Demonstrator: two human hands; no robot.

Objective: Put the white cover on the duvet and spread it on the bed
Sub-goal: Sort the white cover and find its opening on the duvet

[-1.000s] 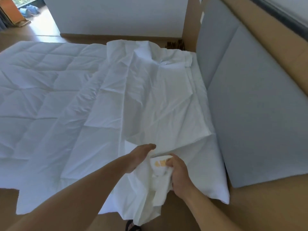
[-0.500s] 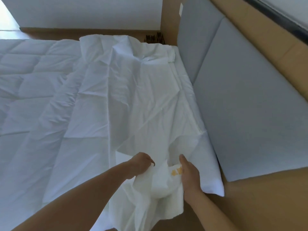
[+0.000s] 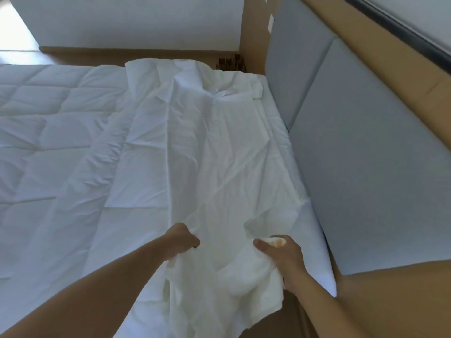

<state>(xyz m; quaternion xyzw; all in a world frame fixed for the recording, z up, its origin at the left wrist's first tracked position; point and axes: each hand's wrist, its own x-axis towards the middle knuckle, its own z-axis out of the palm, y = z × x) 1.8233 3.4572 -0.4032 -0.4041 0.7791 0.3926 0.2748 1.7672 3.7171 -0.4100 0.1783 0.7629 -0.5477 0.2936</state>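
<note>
1. Observed: white cover (image 3: 207,154) lies crumpled in a long strip along the head edge of the bed (image 3: 319,259), just beside the grey headboard (image 3: 366,167). It overlaps the quilted duvet (image 3: 48,123).
2. Observed: left hand (image 3: 182,238) has its fingers curled, gripping the cover's near end.
3. Observed: right hand (image 3: 280,256) grips a bunched fold bearing an orange tag (image 3: 277,242).
4. The cover's near end hangs off the bed's edge.

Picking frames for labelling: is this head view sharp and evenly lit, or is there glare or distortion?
Head view: soft daylight, bluish on the duvet, warmer on the white cover; floor at top left blown out; headboard lines skewed by the wide lens; left hand and right hand fairly sharp.
</note>
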